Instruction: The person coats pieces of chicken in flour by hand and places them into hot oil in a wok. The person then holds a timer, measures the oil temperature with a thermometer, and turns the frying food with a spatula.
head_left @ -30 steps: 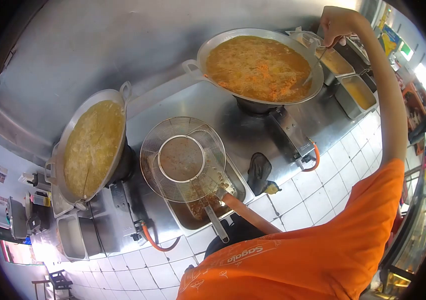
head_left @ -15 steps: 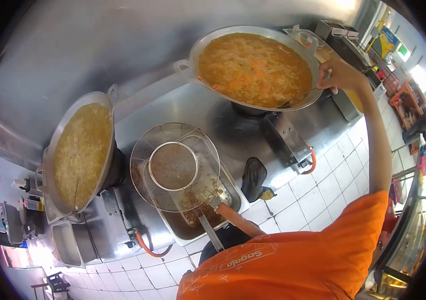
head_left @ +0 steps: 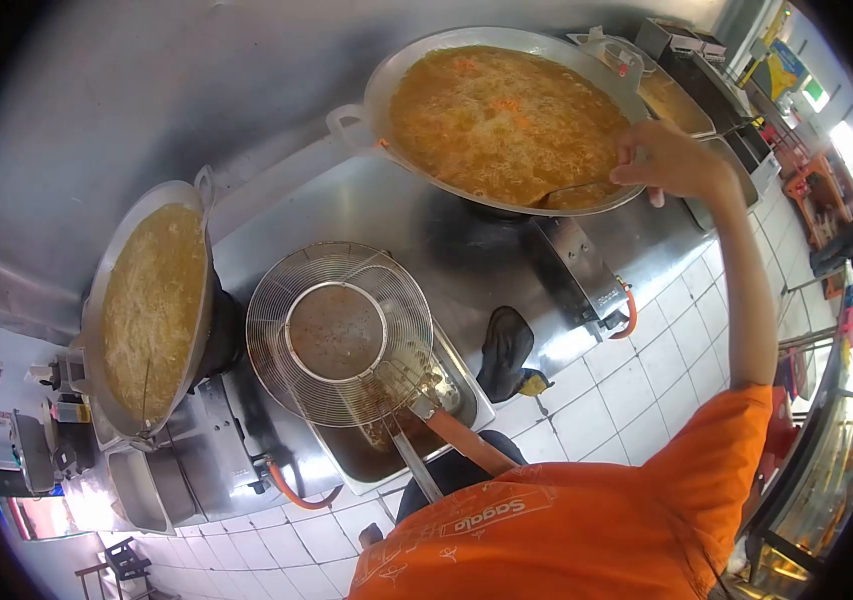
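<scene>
My right hand [head_left: 671, 162] is closed in a pinch at the near right rim of a large wok [head_left: 378, 128]. From its fingers a thin metal utensil [head_left: 578, 188] runs left into the oil, where its working end is mostly hidden. Bubbling golden oil [head_left: 491, 125] fills this wok, with pale foam and a few orange bits [head_left: 509, 104] on the surface. My left hand cannot be seen. Close to my body, a round wire strainer [head_left: 271, 350] and a wooden-handled wire skimmer [head_left: 471, 442] rest over a metal tray [head_left: 466, 385].
At the left, a second wok [head_left: 208, 235] of bubbling oil holds a thin metal rod [head_left: 146, 385]. Gas burners with orange hoses [head_left: 301, 498] stand under both woks. A black cloth-like item [head_left: 504, 350] lies on the counter edge. A metal container [head_left: 136, 485] stands at lower left.
My right hand has come lower and nearer the oil, and the utensil's end has shifted left along the near rim. Fewer orange bits show on the surface. The view has shifted slightly.
</scene>
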`<state>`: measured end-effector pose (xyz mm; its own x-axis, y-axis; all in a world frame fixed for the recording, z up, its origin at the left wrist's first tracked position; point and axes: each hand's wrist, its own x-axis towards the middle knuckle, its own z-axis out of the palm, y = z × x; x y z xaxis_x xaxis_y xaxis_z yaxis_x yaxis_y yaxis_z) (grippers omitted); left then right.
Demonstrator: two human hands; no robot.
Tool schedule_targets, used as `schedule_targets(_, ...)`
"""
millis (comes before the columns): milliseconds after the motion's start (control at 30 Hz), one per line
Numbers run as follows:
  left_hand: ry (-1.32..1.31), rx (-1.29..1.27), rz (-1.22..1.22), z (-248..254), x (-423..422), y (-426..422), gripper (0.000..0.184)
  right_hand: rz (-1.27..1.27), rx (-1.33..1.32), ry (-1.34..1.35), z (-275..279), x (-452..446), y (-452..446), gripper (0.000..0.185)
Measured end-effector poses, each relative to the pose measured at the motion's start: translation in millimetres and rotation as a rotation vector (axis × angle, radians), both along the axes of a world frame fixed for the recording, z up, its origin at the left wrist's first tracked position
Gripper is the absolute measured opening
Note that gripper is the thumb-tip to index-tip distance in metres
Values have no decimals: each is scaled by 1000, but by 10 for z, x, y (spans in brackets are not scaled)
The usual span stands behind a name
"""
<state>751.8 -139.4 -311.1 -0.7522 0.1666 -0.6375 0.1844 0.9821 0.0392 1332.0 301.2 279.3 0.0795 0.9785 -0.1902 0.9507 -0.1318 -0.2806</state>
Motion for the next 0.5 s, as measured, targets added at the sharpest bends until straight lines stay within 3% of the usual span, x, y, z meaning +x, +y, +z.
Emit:
schedule_targets(67,-3,1,3,-4,7,-15,36,72,68,-129,-275,1,93,18)
schedule_targets(133,-2,0,7,-4,3,-5,36,259,377,-176,-570,71,148,18)
schedule_targets(367,-7,-3,21,-27,53,-19,37,283,429,-121,-665,110,-162,15)
schedule_targets(433,-7,-3,23,-31,54,-43,37,262,415,60,-609,90,-288,14)
schedule_targets(500,-6,-4,20,-42,65,-48,37,273,450,42,-682,120,-348,15)
